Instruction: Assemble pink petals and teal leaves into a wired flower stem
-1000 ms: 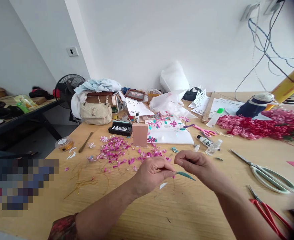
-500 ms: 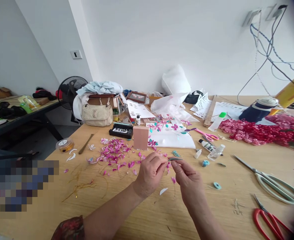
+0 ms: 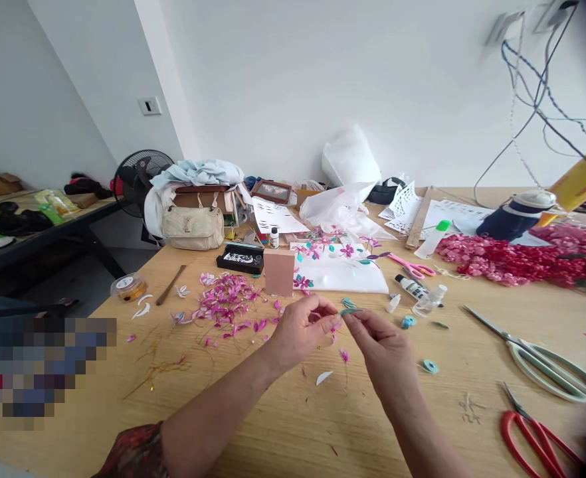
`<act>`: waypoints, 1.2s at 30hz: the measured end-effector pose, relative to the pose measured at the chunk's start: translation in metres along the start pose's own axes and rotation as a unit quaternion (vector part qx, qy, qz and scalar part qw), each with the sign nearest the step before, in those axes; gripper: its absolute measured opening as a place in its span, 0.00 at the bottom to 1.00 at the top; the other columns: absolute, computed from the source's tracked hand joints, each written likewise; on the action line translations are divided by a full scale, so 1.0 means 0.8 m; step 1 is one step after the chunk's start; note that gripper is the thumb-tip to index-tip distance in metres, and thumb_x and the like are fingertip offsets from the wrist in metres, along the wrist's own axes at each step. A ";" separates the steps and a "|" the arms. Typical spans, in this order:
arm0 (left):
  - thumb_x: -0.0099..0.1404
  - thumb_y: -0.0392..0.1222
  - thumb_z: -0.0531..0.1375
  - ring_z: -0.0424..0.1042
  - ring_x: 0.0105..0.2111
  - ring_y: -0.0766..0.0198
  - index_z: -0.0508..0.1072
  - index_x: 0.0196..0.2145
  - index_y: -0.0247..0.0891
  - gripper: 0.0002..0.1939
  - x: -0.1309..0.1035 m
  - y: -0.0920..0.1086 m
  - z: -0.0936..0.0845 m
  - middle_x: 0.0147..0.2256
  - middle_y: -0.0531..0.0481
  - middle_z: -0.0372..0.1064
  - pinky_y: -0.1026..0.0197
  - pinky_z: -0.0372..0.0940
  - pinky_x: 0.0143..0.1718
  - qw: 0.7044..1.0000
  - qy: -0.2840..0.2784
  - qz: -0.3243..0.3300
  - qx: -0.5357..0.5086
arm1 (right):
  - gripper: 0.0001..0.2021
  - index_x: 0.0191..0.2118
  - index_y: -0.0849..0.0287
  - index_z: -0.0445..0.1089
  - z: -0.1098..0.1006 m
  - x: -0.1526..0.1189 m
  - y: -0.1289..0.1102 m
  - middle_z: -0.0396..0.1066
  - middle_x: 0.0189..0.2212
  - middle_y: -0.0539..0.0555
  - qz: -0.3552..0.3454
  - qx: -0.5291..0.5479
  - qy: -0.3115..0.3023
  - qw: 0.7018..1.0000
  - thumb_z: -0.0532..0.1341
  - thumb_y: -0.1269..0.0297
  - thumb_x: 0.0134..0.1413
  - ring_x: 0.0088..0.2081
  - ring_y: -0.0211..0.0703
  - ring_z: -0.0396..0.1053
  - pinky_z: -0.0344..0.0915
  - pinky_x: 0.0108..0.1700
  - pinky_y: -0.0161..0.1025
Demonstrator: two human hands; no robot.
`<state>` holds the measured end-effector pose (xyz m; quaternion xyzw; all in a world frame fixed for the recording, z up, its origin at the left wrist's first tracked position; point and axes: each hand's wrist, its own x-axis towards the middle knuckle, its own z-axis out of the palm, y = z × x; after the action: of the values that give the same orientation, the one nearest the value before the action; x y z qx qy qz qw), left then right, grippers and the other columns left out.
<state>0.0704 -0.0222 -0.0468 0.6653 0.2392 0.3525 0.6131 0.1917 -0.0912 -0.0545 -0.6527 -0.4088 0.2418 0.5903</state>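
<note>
My left hand and my right hand meet over the wooden table. Between my right thumb and index finger is a small green leaf-like piece. My left fingertips are pinched near its left end; what they hold is too small to make out. Pink petals lie to the left of my left hand. Just below the hands are a pink flower on a thin stem and a white curved piece. An upright pinkish block stands behind my left hand.
On the right lie green-handled scissors, red-handled scissors, teal tape rolls and small bottles. Red and pink flower bunches sit at the back right. A beige bag and a fan are at the back left.
My left hand's fingers have shifted and opened a little at the green piece. My right hand has turned slightly, and the piece now shows less between its fingertips.
</note>
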 end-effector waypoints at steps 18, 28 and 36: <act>0.45 0.43 0.68 0.63 0.26 0.69 0.75 0.29 0.34 0.14 0.046 0.023 -0.020 0.25 0.53 0.67 0.65 0.57 0.30 0.995 0.038 -0.034 -0.080 | 0.14 0.30 0.59 0.71 -0.013 0.045 -0.045 0.53 0.10 0.43 -0.182 -0.204 -0.124 0.954 0.52 0.57 0.51 0.15 0.34 0.53 0.50 0.19 0.32; 0.46 0.46 0.67 0.55 0.22 0.72 0.68 0.20 0.34 0.14 0.061 0.041 -0.014 0.20 0.57 0.59 0.67 0.51 0.25 0.994 0.097 0.004 -0.045 | 0.14 0.25 0.57 0.65 -0.026 0.067 -0.044 0.51 0.13 0.43 -0.155 -0.211 -0.155 0.953 0.51 0.56 0.54 0.17 0.33 0.49 0.46 0.19 0.31; 0.51 0.43 0.65 0.54 0.20 0.74 0.66 0.22 0.34 0.12 0.061 0.047 -0.008 0.20 0.56 0.60 0.67 0.50 0.23 0.990 0.067 -0.008 -0.127 | 0.11 0.32 0.56 0.70 -0.034 0.068 -0.042 0.60 0.15 0.45 -0.208 -0.138 -0.106 0.963 0.51 0.61 0.53 0.18 0.35 0.57 0.54 0.21 0.31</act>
<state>0.0923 0.0137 -0.0013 0.5551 0.2382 0.4192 0.6778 0.2348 -0.0635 -0.0080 -0.5988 -0.6252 0.1229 0.4852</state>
